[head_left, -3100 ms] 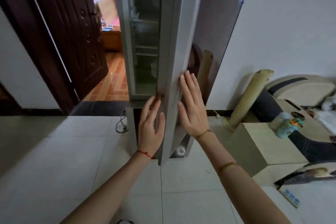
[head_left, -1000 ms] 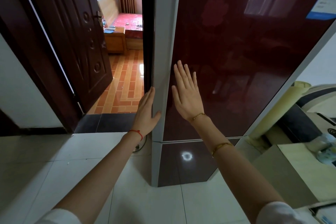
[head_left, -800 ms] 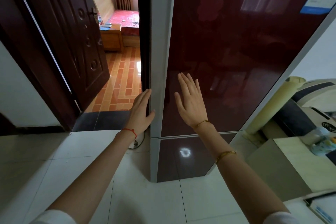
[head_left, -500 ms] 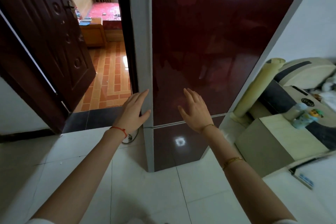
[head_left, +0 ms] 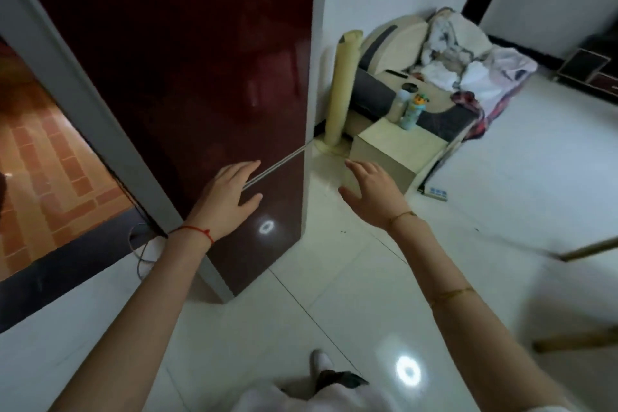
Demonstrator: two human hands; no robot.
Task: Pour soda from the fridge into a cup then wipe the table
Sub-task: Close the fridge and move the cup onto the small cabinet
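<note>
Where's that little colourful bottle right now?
The colourful bottle stands on the low beige cabinet right of the fridge, beside a plain bottle and near the rolled mat.

A rolled beige mat (head_left: 342, 87) is stood upright in the corner. Two bottles (head_left: 406, 107) are set on a low cream cabinet (head_left: 394, 150), just beside it. Crumpled clothes (head_left: 468, 57) are heaped on a padded chair (head_left: 384, 43). A power strip (head_left: 434, 192) is laid on white floor tiles (head_left: 518, 177).

floor (head_left: 334, 278): glossy white tile under me
fridge (head_left: 200, 77): stands on it, far left
low cabinet (head_left: 394, 150): far centre, two bottles (head_left: 409, 109) on top
rolled mat (head_left: 342, 87): upright between them
</note>
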